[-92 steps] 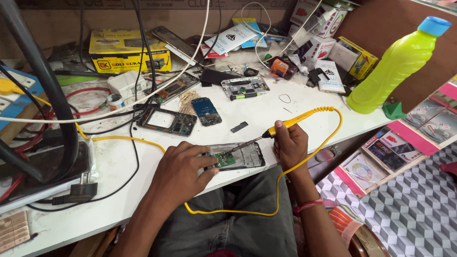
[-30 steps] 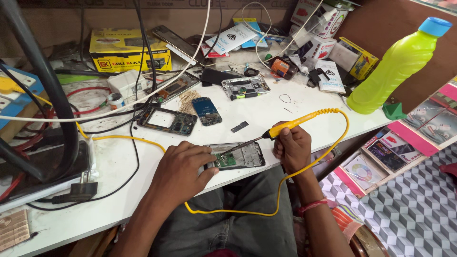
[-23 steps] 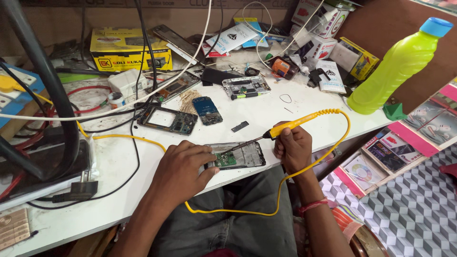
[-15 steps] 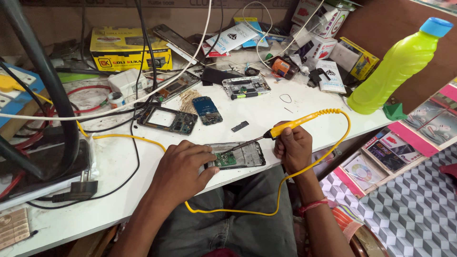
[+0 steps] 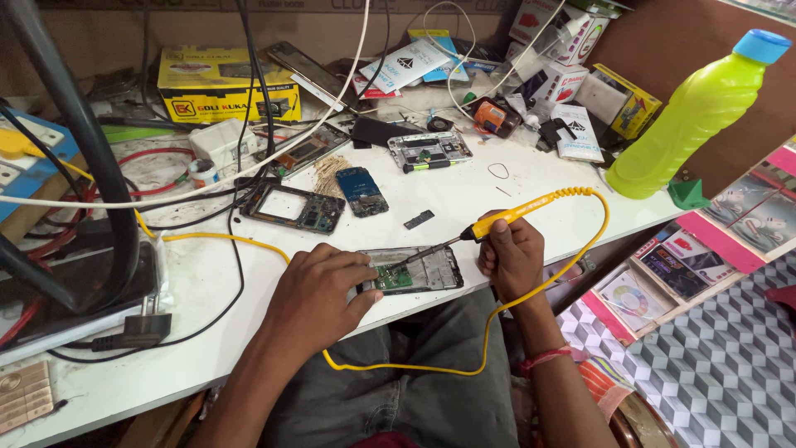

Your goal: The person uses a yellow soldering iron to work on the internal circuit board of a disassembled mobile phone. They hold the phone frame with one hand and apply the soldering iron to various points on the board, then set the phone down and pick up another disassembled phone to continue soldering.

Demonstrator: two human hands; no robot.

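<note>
An opened phone point(image 5: 412, 271) is lying at the near edge of the white table point(image 5: 207, 332), between the two hands, its long axis running left to right along that edge. The left hand point(image 5: 319, 292) is resting on the phone's left end, fingers pressing it down. The right hand point(image 5: 514, 253), just right of the phone, is gripping the yellow handle of a soldering iron point(image 5: 489, 224). The iron is slanting down to the left, its dark tip pointing at the green circuit board point(image 5: 395, 278) and seeming to touch it. Its yellow cord point(image 5: 572, 274) is looping round the right wrist.
</note>
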